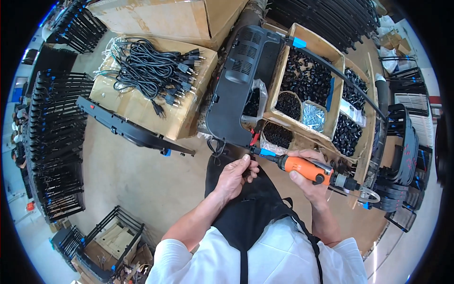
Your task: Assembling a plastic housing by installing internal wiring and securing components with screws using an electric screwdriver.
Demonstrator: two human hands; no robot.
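Note:
My right hand (309,177) is wrapped round an orange power screwdriver (305,169), whose black nose points left toward the lower end of a black plastic housing (231,111). A small blue piece (267,152) sits by the driver's nose at that end. Just below the housing's end, my left hand (236,176) is closed with thumb and fingers pinched together; anything between them is too small to make out. A thin black bar (338,73) runs from the housing's far end across the parts boxes.
Right of the housing, a cardboard box (272,111) holds black plastic parts and silver screws (313,116). On a carton (137,111) at left lie bundled black power cords (146,66). A curved black frame part (132,130) leans against it. Stacked black frames (56,146) stand at far left.

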